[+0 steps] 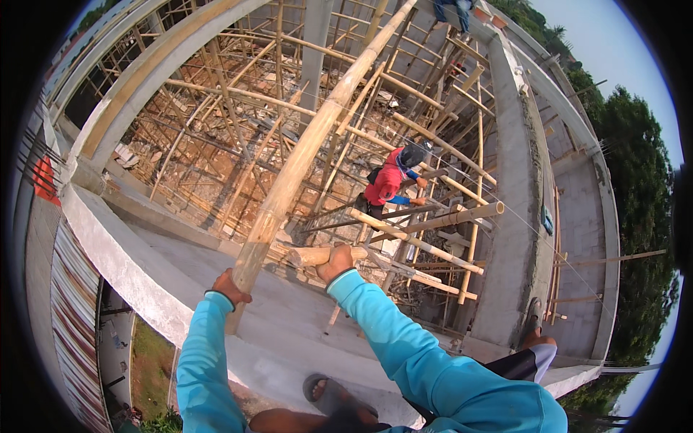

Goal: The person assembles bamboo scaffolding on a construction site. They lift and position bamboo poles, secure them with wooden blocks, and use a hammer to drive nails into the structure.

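Bamboo pole (307,144), long, clasped by left hand (231,286); right hand (336,261) clenched round shorter pole (307,256).

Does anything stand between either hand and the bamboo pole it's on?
Nothing visible does: the left hand directly grips the long bamboo pole, and the right hand directly grips a second bamboo pole.

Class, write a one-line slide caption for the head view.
Left hand on a long pole, right hand on another pole, above a worker in red amid scaffolding.
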{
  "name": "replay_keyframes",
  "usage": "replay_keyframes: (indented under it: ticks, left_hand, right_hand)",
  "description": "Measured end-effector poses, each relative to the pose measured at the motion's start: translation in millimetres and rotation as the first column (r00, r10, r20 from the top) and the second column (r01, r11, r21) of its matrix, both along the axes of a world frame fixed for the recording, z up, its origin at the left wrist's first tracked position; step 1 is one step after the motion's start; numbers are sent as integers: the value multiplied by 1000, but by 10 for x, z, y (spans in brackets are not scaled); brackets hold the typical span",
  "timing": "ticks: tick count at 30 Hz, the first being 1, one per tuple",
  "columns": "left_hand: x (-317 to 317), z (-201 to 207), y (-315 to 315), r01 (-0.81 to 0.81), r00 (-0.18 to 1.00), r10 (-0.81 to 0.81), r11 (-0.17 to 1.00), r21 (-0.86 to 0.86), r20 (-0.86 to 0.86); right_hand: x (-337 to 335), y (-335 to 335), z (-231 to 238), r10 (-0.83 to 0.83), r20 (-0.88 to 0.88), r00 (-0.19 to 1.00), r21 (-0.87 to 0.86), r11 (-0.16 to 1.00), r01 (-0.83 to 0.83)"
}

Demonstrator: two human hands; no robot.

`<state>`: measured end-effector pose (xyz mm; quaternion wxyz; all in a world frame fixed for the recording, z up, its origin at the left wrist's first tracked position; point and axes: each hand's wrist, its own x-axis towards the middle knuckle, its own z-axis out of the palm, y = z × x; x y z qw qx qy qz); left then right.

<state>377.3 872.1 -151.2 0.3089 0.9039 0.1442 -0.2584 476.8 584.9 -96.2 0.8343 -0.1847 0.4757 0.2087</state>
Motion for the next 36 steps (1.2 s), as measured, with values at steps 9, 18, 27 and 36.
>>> replay_keyframes:
  ticks: [9,18,27,36]
  left_hand:
    - [-65,12,150,-9,1000,9,1000,-24,-3]
    - [7,78,20,-17,997,23,996,86,-71]
    - [35,174,63,3,998,2,998,68,-68]
    - [-117,59,138,-42,991,27,992,-117,-131]
  right_hand:
    - [-91,-365,-5,375,143,916,-89,927,-365]
    - [129,246,-300,486,307,818,126,831,-541]
    - [146,47,-295,-87,8,996,-58,994,88]
    - [-9,-415,-413,465,279,840,-118,885,-451]
